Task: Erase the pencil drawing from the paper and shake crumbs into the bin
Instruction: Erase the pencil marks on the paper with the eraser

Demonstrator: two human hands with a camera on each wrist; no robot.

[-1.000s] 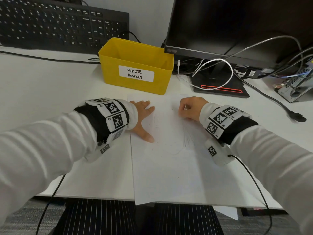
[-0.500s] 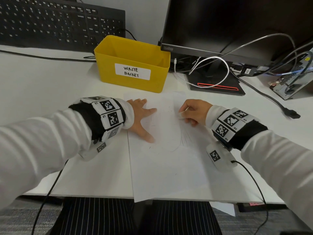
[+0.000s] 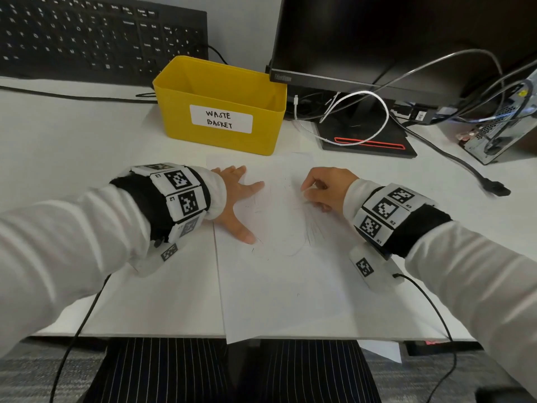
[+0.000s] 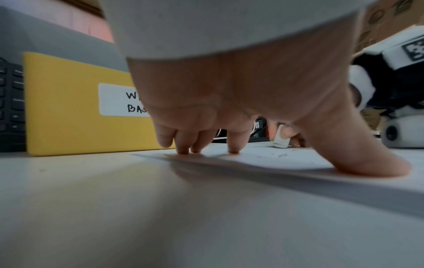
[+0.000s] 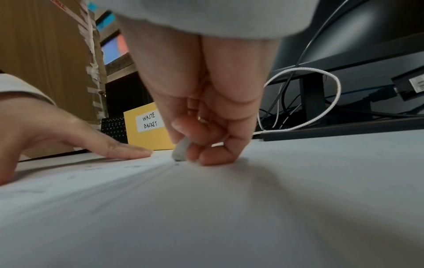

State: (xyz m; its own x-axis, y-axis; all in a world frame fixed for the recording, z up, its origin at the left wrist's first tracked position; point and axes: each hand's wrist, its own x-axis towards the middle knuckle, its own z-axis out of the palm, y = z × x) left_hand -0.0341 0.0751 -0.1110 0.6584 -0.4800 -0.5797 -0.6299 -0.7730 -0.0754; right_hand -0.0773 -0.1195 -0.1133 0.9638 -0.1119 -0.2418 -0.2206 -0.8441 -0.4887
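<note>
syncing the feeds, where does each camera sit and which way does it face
Head: above the desk, looking down at the paper and yellow bin; both forearms and hands show.
Left wrist: low under the left hand, facing the bin; spread fingers press the paper.
Right wrist: low under the right hand, facing the bin; it pinches the eraser.
Shared: both wrist views show the bin's label and the eraser.

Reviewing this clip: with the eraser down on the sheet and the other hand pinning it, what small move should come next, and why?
Probably another short rub toward the person. The right hand pinches the eraser with its tip on the paper, and pencil lines remain just nearer. The left hand presses the sheet flat, so it should hold. The yellow bin seems premature.
</note>
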